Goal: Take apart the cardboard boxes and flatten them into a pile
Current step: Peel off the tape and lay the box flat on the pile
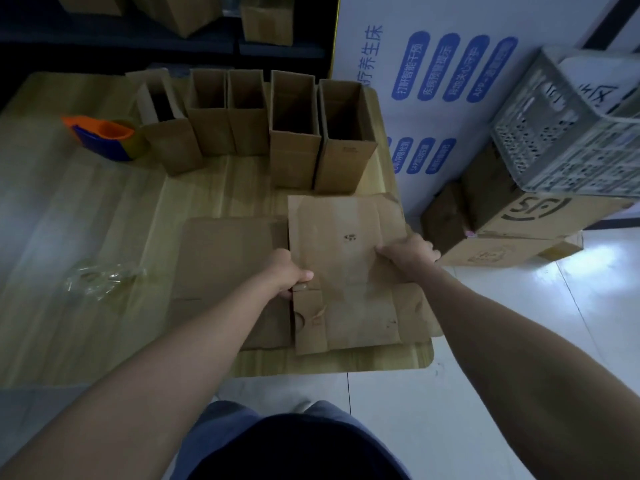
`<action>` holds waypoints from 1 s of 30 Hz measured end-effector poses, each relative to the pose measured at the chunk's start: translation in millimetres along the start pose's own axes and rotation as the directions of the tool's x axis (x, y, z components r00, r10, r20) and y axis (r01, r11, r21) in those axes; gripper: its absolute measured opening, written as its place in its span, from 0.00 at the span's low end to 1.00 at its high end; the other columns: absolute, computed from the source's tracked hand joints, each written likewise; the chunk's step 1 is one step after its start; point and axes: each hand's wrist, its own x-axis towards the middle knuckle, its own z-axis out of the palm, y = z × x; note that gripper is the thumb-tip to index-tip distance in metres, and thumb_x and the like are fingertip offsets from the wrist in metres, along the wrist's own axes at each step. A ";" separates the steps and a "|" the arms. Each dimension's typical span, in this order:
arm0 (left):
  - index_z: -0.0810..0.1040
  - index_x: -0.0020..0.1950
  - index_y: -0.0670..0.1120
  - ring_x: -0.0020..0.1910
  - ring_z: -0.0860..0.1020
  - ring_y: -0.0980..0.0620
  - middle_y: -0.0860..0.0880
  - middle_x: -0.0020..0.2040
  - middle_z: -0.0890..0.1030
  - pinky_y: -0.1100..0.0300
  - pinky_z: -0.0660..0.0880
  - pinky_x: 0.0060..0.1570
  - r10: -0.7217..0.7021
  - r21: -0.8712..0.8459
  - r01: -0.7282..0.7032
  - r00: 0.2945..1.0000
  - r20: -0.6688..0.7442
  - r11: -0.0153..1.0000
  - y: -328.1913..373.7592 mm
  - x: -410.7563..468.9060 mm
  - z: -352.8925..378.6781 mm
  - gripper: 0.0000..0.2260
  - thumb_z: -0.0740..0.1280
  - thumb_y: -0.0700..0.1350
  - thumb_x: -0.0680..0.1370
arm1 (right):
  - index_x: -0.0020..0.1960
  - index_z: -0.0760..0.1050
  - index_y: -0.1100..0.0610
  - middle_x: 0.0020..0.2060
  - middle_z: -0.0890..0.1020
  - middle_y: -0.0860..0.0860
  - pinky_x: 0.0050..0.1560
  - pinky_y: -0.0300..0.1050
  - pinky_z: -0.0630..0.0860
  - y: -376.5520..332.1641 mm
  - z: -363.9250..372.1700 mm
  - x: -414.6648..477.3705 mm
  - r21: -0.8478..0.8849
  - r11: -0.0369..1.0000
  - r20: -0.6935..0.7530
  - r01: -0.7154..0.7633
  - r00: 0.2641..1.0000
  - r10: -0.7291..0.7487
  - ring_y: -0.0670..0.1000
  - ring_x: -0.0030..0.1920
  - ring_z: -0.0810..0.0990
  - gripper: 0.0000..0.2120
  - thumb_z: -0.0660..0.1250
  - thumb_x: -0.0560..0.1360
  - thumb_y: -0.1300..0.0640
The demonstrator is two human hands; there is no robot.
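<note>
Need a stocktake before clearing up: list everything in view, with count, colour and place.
boxes: five, brown, upright and open, row at the table's back
flat box: one, brown, table's near right
flat sheet: one, brown, partly under the flat box, to its left
dispenser: one, orange and blue, table's far left
loose tape: one wad, clear, table's near left
table: one, light wood
floor boxes: several, brown, right of the table
crate: one, grey, on the floor boxes
panel: one, white with blue print, behind at right
shelf boxes: at least three, brown, dark shelf at top
left grip: holds the flat box's left edge
right grip: on the flat box's right side, hold unclear
</note>
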 end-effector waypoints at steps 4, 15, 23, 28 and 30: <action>0.70 0.50 0.41 0.48 0.78 0.44 0.44 0.53 0.77 0.53 0.79 0.45 0.037 0.097 -0.035 0.999 -0.025 0.995 13.5 3.9 28.4 0.13 0.72 0.45 0.74 | 0.73 0.61 0.59 0.68 0.66 0.59 0.66 0.55 0.69 21.7 -7.8 8.4 0.053 0.999 0.065 -0.002 0.998 -0.002 0.61 0.65 0.70 0.39 0.72 0.70 0.44; 0.74 0.57 0.39 0.55 0.78 0.44 0.43 0.57 0.79 0.55 0.74 0.48 0.024 0.333 0.019 0.992 -0.125 0.943 6.8 12.4 41.9 0.16 0.70 0.48 0.75 | 0.58 0.75 0.59 0.51 0.79 0.56 0.53 0.51 0.78 41.0 16.8 0.3 -0.187 0.981 0.007 0.056 0.998 -0.056 0.56 0.52 0.79 0.22 0.72 0.71 0.46; 0.76 0.49 0.41 0.49 0.79 0.47 0.45 0.49 0.80 0.57 0.72 0.44 0.134 0.601 -0.080 0.990 -0.045 0.795 17.3 7.0 32.6 0.14 0.69 0.52 0.76 | 0.67 0.70 0.58 0.62 0.74 0.57 0.63 0.53 0.71 17.3 12.3 -12.5 -0.408 0.913 -0.010 0.002 1.000 -0.007 0.59 0.63 0.73 0.23 0.69 0.75 0.51; 0.75 0.53 0.43 0.49 0.78 0.48 0.47 0.49 0.78 0.57 0.74 0.44 0.235 0.430 -0.240 0.970 0.065 0.871 33.9 3.3 1.2 0.14 0.73 0.46 0.72 | 0.69 0.66 0.60 0.65 0.71 0.58 0.64 0.54 0.66 -53.8 -15.1 -37.5 -0.499 0.850 -0.139 0.172 0.952 -0.274 0.59 0.66 0.68 0.22 0.63 0.77 0.58; 0.74 0.50 0.43 0.47 0.78 0.47 0.47 0.46 0.77 0.56 0.74 0.44 0.257 0.371 -0.261 0.964 0.062 0.891 41.0 -0.3 -24.3 0.13 0.73 0.47 0.72 | 0.69 0.65 0.60 0.65 0.70 0.58 0.65 0.56 0.66 -92.1 -22.2 -51.1 -0.453 0.828 -0.144 0.330 0.890 -0.433 0.60 0.67 0.67 0.22 0.63 0.77 0.59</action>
